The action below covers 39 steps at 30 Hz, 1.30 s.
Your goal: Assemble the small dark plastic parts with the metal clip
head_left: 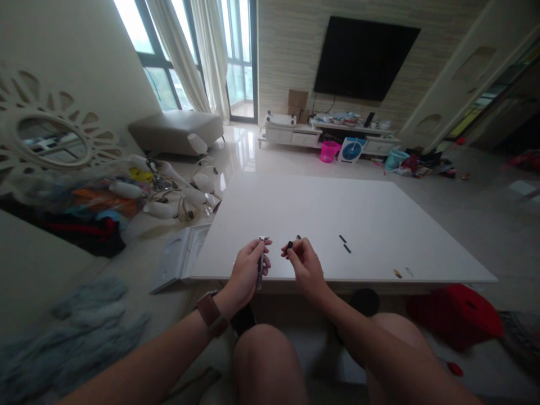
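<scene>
1. The step in hand looks like close handling of two small items, one in each hand, held up over the near edge of the smooth white rectangular surface.
2. The left hand has its grip clamped on a slim, silvery metal tool, held roughly upright with its bright end at the thumb; the exact kind is too small to tell.
3. The right hand has its grip pinched on a small black piece between thumb and fingertips. The two hands are near each other but apart, and the tool and piece do not touch.
4. As a judgement, any next move calls for steady wrists and a light fingertip pinch, as so small a piece could slip.
5. On the surface, to the right of the hands, lie two short dark-green strips, end near end; further right, by the near edge, is a little yellow-and-dark item.
6. Beyond stand a bright pink plastic basket and a low white cabinet, beneath a large black wall-mounted television. A beige padded bench sits by the windows.
</scene>
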Each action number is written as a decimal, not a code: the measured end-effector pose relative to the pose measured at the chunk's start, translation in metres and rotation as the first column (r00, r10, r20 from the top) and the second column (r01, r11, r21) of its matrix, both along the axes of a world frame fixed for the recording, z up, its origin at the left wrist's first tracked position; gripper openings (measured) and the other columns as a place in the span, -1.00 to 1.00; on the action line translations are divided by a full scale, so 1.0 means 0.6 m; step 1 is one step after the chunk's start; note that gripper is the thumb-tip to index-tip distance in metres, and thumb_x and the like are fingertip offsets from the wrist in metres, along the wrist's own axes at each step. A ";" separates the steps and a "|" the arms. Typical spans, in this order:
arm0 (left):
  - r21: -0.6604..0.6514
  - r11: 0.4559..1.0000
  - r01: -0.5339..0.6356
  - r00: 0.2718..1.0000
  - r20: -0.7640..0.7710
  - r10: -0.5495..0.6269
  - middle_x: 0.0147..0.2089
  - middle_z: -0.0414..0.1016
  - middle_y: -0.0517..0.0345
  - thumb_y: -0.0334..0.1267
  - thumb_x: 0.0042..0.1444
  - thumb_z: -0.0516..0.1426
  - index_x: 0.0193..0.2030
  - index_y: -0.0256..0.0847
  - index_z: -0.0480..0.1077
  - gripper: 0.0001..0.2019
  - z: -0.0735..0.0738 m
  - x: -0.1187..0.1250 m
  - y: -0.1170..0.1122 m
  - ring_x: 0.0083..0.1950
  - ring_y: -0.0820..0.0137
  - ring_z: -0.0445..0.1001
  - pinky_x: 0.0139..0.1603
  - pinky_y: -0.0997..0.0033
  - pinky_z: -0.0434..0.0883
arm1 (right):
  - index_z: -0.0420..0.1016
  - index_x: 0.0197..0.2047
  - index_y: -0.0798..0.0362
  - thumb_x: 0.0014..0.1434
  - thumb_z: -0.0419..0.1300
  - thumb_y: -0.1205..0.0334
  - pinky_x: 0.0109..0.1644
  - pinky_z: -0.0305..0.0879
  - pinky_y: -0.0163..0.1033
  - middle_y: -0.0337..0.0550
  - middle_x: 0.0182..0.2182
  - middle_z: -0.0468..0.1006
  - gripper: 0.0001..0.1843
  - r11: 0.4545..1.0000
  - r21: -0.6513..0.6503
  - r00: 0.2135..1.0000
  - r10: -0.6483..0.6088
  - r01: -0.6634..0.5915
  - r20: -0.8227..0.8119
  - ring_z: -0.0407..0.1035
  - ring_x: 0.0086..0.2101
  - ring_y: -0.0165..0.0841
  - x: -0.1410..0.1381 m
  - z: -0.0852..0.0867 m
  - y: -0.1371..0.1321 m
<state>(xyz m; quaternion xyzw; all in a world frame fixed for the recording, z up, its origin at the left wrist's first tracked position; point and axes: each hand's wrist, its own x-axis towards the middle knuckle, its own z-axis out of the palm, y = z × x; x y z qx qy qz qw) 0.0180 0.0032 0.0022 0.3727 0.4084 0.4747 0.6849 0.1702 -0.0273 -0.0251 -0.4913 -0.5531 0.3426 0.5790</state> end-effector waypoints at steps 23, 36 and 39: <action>0.337 0.873 0.353 0.899 -0.382 -0.216 -0.38 0.30 0.23 -0.12 0.31 0.02 -0.26 -0.22 0.39 -0.76 0.016 -0.002 -0.022 -0.40 0.47 0.24 -0.36 0.43 0.21 | 0.37 -0.53 0.04 -0.03 0.43 0.25 -0.15 0.31 -0.21 -0.22 -0.39 0.60 -0.72 0.985 -0.152 0.827 -0.016 -0.084 -0.562 0.48 -0.38 -0.39 0.024 0.021 0.024; 0.277 0.910 0.308 0.918 -0.339 -0.208 -0.44 0.27 0.25 -0.07 0.29 0.04 -0.30 -0.25 0.41 -0.70 0.019 0.001 -0.026 -0.52 0.53 0.13 -0.50 0.46 0.07 | 0.46 -0.27 -0.02 -0.17 0.53 0.24 -0.31 0.30 -0.31 -0.22 -0.33 0.66 -0.59 0.967 -0.205 0.768 -0.016 -0.151 -0.640 0.58 -0.32 -0.30 0.022 0.036 0.021; 0.265 0.919 0.293 0.923 -0.328 -0.200 -0.46 0.27 0.25 -0.06 0.27 0.05 -0.32 -0.25 0.42 -0.69 0.019 0.001 -0.028 -0.54 0.54 0.13 -0.53 0.47 0.05 | 0.53 -0.22 -0.01 -0.19 0.53 0.23 -0.32 0.31 -0.31 -0.22 -0.32 0.65 -0.57 0.959 -0.231 0.769 -0.022 -0.163 -0.638 0.58 -0.31 -0.31 0.024 0.035 0.021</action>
